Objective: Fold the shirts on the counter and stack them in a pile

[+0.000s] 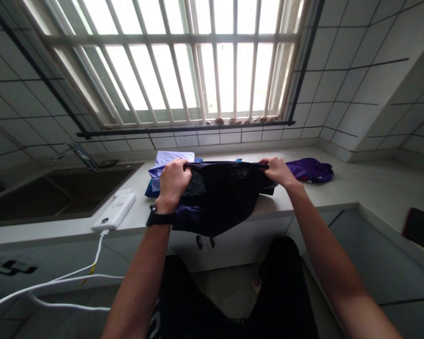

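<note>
A dark garment (222, 197), probably navy or black, is stretched between my two hands above the counter's front edge. My left hand (175, 178) is closed on one end of its upper edge, and my right hand (279, 171) pinches the other end. A small blue tag shows at the middle of that edge. The cloth's lower part hangs down over the cabinet front. Behind my left hand lies a lavender cloth (173, 157), stacked over blue cloth. Just beyond my right hand rests a crumpled purple cloth (311, 169).
A dark sink (67, 188) with a chrome faucet (81, 155) is at the left. A white power bank (115, 212) with a cable (99, 249) sits by its edge. At the far right lies a dark phone-like object (422, 229). A barred window (198, 61) is ahead.
</note>
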Available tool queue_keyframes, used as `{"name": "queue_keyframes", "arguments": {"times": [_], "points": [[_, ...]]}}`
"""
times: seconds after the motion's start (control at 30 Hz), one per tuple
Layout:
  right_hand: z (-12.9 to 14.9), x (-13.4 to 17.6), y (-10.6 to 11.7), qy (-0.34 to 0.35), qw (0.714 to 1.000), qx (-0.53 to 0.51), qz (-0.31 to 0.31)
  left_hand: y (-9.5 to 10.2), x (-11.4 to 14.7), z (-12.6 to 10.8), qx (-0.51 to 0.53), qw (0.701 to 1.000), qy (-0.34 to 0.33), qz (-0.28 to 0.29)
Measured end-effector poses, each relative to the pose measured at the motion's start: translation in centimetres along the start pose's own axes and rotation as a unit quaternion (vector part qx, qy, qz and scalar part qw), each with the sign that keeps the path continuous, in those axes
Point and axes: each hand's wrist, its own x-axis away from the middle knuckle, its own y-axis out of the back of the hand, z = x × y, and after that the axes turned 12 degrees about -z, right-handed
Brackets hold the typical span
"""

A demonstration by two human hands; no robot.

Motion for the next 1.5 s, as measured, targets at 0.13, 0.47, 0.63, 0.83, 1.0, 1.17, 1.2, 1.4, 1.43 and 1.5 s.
{"name": "queue_keyframes", "arguments": {"times": [0.13, 0.47, 0.63, 0.83, 1.0, 1.17, 1.2, 1.4, 1.43, 1.5], "points": [[0.9, 0.3, 3.3, 0.055, 0.988, -0.107, -0.096, 2.4, -0.6, -0.1, 0.04, 0.996, 0.048, -0.059], [0.4, -2.5, 5.2, -0.014, 0.959, -0.027, -0.281, 2.6, -3.4, -0.2, 0.135, 0.982, 0.108, 0.073], [-2.2, -4.2, 1.3, -0.021, 0.991, 0.016, -0.132, -0.3, -4.4, 0.7, 0.045, 0.995, 0.081, 0.026], [-2.7, -7.9, -4.5, -0.144, 0.984, 0.047, -0.099, -7.0, -6.1, -1.0, -0.042, 0.997, 0.051, 0.033], [-2.4, -8.6, -7.5, -0.115, 0.986, -0.069, -0.096, -10.9, -5.7, -1.3, 0.056, 0.998, -0.014, 0.026], [-2.7, -4.8, -10.2, -0.051, 0.996, 0.01, 0.07, -13.6, -2.0, 0.2, 0.072, 0.975, -0.099, 0.186], [-2.6, -4.0, -10.7, -0.049, 0.992, 0.032, 0.116, -13.9, -1.0, 0.5, 0.057, 0.964, -0.108, 0.235], [-2.0, -2.5, -13.0, -0.104, 0.968, 0.103, 0.205, -13.2, 4.3, 0.8, -0.087, 0.937, -0.084, 0.327], [-2.1, -2.7, -13.1, -0.124, 0.965, 0.108, 0.202, -12.5, 4.9, 0.6, -0.11, 0.938, -0.086, 0.319], [-2.4, -3.2, -13.0, -0.147, 0.963, 0.106, 0.197, -10.7, 5.8, 0.1, -0.142, 0.933, -0.096, 0.317]]}}
